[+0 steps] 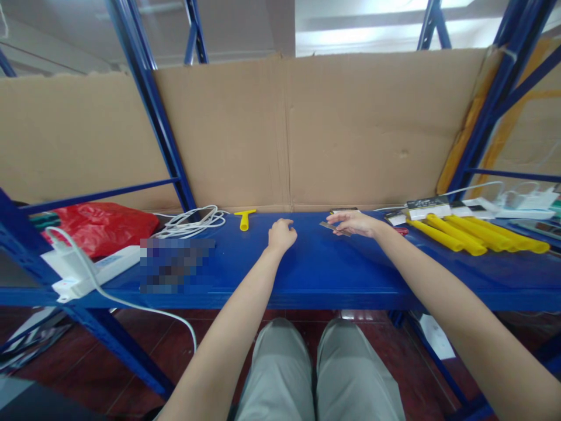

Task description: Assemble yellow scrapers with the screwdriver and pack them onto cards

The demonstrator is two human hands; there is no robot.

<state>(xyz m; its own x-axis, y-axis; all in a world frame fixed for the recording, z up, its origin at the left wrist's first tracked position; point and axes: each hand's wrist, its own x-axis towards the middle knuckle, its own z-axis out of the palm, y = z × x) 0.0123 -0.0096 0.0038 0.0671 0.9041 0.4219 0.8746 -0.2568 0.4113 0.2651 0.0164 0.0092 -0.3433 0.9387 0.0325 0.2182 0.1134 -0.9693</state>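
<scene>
My left hand (282,235) is over the middle of the blue shelf (307,275), its fingers curled inward; whether anything is between them is hidden. To its right, my right hand (350,223) pinches a small thin flat piece (328,225), whose end sticks out to the left of the fingers. A small dark box edge (344,210) shows just behind that hand. Left of my left hand, near the cardboard, a yellow T-shaped tool (244,220) lies on the shelf.
Several yellow handles (477,235) and white boxes (428,207) lie at the right. On the left are a coiled white cable (190,223), a red plastic bag (103,228) and a white power strip (116,264). Cardboard (289,128) and blue posts (153,111) stand behind.
</scene>
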